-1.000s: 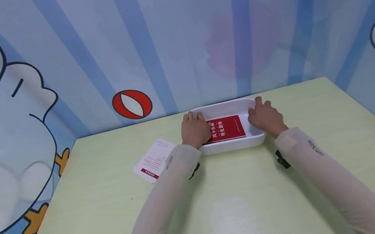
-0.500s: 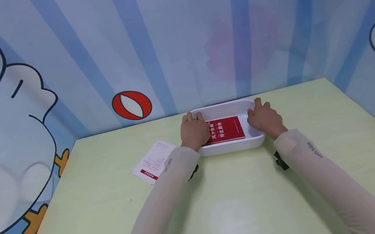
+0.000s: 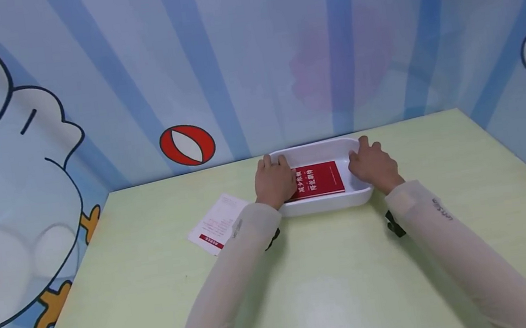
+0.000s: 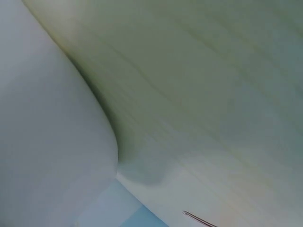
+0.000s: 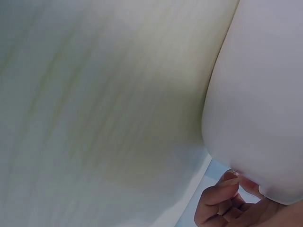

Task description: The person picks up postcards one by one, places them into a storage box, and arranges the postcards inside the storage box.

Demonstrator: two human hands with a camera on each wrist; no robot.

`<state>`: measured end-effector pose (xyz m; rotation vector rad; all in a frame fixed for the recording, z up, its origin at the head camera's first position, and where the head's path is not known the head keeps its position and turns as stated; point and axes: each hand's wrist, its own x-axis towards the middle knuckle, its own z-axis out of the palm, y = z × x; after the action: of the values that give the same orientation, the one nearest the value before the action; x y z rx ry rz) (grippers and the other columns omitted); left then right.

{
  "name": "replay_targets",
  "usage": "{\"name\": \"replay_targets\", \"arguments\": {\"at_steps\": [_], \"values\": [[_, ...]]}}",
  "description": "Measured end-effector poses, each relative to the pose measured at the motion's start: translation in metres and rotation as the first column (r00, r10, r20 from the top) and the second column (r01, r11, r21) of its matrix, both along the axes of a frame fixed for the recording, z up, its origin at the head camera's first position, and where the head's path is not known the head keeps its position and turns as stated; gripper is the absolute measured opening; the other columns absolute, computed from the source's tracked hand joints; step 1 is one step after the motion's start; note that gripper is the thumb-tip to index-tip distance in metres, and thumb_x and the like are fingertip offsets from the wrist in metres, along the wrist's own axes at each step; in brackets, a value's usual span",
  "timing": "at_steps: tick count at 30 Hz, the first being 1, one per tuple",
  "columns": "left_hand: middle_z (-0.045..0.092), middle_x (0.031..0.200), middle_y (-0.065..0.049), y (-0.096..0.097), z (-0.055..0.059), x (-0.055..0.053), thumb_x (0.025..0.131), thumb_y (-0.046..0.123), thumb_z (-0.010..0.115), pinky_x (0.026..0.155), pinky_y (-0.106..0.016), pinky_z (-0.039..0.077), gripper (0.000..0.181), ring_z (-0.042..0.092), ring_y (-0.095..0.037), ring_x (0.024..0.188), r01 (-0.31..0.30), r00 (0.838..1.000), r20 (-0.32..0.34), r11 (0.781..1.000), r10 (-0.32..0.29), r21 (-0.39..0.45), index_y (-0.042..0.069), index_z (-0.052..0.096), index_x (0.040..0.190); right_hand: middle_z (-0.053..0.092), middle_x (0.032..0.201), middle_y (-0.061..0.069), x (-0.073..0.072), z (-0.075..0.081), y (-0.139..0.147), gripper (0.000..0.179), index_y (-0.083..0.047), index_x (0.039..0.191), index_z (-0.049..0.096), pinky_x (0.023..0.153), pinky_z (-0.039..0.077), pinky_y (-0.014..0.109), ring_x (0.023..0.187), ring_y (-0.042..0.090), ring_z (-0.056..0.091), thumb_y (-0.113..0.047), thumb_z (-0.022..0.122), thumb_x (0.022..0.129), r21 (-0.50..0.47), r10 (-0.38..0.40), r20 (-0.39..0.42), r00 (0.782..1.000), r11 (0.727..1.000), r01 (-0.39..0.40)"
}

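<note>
A white plastic tray stands at the back of the table, its long side near the wall. Inside it lies a red booklet with white printed characters, its left end hidden behind my left hand. That hand grips the tray's left end, fingers over the rim. My right hand holds the right end in the same way. In the right wrist view, curled fingers show at the rim below the smooth tray wall. The left wrist view shows the tray's wall close up, without the hand.
A white printed card with a red strip lies left of the tray, partly covered by the left sleeve. The pale green table meets a blue striped wall with cartoon figures right behind the tray.
</note>
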<state>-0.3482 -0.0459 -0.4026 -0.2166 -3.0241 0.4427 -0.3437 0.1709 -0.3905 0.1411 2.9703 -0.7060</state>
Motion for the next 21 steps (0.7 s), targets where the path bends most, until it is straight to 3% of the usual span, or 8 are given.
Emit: {"name": "replay_targets", "arguments": {"at_steps": [8, 21], "values": [[0.070, 0.111, -0.005, -0.0015, 0.0002, -0.0048, 0.103, 0.046, 0.039, 0.108, -0.036, 0.039, 0.051, 0.045, -0.023, 0.110, 0.021, 1.000, 0.004, 1.000, -0.021, -0.001, 0.005, 0.047, 0.133, 0.041, 0.132, 0.034, -0.0004, 0.0009, 0.0014, 0.063, 0.004, 0.152, 0.016, 0.092, 0.050, 0.063, 0.106, 0.045, 0.055, -0.034, 0.028, 0.104, 0.002, 0.007, 0.010, 1.000, 1.000, -0.007], [0.066, 0.119, -0.007, -0.0026, -0.0044, -0.0081, 0.103, 0.047, 0.040, 0.106, -0.037, 0.041, 0.049, 0.044, -0.024, 0.111, 0.025, 1.000, 0.011, 0.995, -0.027, 0.100, 0.006, 0.047, 0.130, 0.041, 0.133, 0.034, 0.0009, -0.0017, 0.0012, 0.063, 0.003, 0.153, 0.016, 0.094, 0.048, 0.064, 0.108, 0.046, 0.054, -0.035, 0.028, 0.104, 0.007, -0.004, 0.014, 1.000, 1.000, 0.004]]}}
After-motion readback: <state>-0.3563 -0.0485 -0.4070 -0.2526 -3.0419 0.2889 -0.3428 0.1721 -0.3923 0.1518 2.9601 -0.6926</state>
